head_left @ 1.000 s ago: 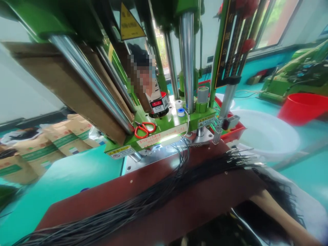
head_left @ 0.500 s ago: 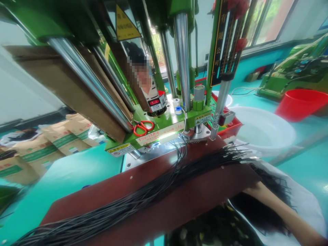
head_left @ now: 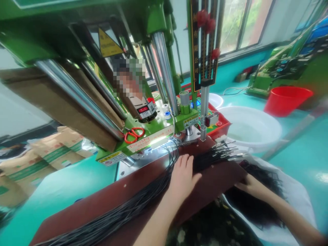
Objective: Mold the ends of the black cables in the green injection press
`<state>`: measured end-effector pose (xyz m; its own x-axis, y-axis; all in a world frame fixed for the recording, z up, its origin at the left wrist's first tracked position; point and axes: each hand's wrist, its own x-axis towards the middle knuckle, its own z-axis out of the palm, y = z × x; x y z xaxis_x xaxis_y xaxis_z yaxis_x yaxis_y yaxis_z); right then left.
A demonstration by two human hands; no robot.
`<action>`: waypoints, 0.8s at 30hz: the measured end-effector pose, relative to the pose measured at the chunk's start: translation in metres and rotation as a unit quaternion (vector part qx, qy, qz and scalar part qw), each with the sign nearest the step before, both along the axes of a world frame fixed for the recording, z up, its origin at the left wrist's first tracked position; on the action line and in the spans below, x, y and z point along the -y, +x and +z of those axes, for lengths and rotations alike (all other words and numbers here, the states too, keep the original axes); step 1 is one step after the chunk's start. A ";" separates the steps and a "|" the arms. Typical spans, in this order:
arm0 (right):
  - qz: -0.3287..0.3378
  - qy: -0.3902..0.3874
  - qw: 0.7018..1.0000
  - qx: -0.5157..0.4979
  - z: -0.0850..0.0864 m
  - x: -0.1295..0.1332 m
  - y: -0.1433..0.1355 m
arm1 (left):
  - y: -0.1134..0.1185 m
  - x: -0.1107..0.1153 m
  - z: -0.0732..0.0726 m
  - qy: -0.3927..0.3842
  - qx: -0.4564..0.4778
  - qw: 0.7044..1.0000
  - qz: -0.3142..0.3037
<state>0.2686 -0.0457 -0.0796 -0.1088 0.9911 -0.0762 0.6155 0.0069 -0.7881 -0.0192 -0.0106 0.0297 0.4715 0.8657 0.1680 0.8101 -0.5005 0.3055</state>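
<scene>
A long bundle of black cables (head_left: 123, 204) runs across the dark red board (head_left: 84, 205), with metal-tipped ends at its right. My left hand (head_left: 182, 174) rests on the bundle near the middle, palm down, thumb apart from the other fingers. At the board's right edge is my right hand (head_left: 252, 186); its fingertips are partly hidden, and what they hold, if anything, cannot be made out. More black cables (head_left: 266, 174) lie in a white sack (head_left: 294, 191) beneath my right forearm. Several thin cables rise from the bundle to the machine's metal plate.
Ahead stands a green machine (head_left: 164, 131) with steel columns; red-handled scissors (head_left: 134, 135) lie on its ledge. A red control box (head_left: 224, 124), a white tub (head_left: 253, 126) and a red bucket (head_left: 287, 100) are to the right. Brown sacks (head_left: 51, 150) stand left. A person is visible behind the machine.
My left hand has come into view and now lies on the cable bundle. The view has turned somewhat, shifting the machine to the left. My right hand stays at the board's right edge.
</scene>
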 end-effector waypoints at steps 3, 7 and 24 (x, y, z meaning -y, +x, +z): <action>0.015 -0.001 1.000 0.024 0.008 0.008 0.006 | 0.017 -0.031 -0.007 -0.009 -0.090 0.996 -0.006; 0.021 -0.007 0.999 0.029 0.010 0.020 0.013 | 0.018 -0.044 -0.007 -0.053 -0.120 0.991 -0.038; 0.108 0.015 0.982 0.156 0.098 0.036 -0.002 | -0.017 -0.043 0.046 -0.305 0.471 0.828 0.008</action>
